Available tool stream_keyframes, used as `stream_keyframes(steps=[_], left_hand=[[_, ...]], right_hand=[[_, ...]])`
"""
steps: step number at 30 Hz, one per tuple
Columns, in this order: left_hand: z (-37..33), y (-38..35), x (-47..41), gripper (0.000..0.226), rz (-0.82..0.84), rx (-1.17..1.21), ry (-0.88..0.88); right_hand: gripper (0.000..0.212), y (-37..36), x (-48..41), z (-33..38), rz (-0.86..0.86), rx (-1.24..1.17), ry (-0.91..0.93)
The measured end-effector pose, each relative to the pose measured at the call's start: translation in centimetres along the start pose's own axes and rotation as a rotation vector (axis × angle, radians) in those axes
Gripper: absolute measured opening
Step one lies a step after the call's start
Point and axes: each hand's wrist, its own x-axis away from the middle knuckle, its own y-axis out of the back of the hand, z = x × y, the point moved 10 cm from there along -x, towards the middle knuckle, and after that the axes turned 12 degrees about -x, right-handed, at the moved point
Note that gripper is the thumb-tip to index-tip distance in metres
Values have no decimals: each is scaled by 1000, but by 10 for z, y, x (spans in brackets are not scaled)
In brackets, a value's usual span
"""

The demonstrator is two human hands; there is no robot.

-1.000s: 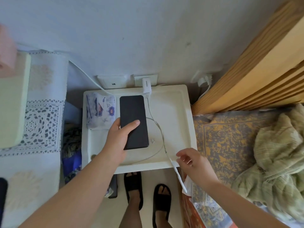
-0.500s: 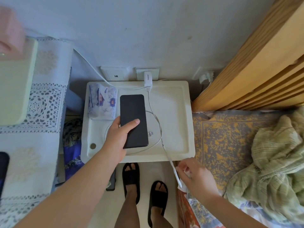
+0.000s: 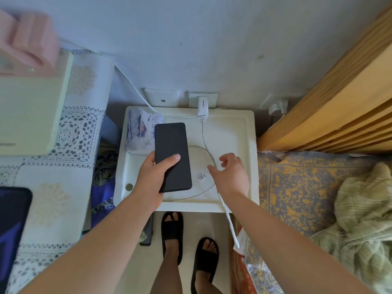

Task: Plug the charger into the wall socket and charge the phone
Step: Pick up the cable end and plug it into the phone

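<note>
The white charger [image 3: 202,107] sits plugged into the wall socket [image 3: 212,98] above the white stool [image 3: 233,128]. Its white cable [image 3: 205,141] runs down over the stool top, loops, and its free end hangs past the front edge. My left hand [image 3: 151,177] grips the black phone [image 3: 172,157], screen dark, just above the stool. My right hand [image 3: 230,174] hovers over the cable's loop with fingers spread, holding nothing; the cable passes under its fingertips.
A tissue pack [image 3: 140,130] lies at the stool's back left, with a coin [image 3: 128,187] near the front left. A lace-covered cabinet [image 3: 70,132] stands to the left and a bed with a blanket [image 3: 360,209] to the right. My sandalled feet [image 3: 188,247] are below.
My right hand has let go of the cable's lower stretch near the stool's front edge and moved up over the loop on the stool. The left hand still holds the phone.
</note>
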Motion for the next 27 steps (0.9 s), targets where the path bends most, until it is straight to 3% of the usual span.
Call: stream_keyframes(steps=[13,18,23,27], left_hand=[[-5,9,-2,39,17,1,7],[-6,10,-2,39,33,20,11],[-6,11,-2,38,43,22,10],[-4,13,-4,38,39,13,16]], right_hand=[[13,2,-2,5,39,-124,-58],[22,2,-9,11,28,-167,-64],[19,-6,-17,18,96,-63,-64],[26,2,-21,37,60,-11,29]])
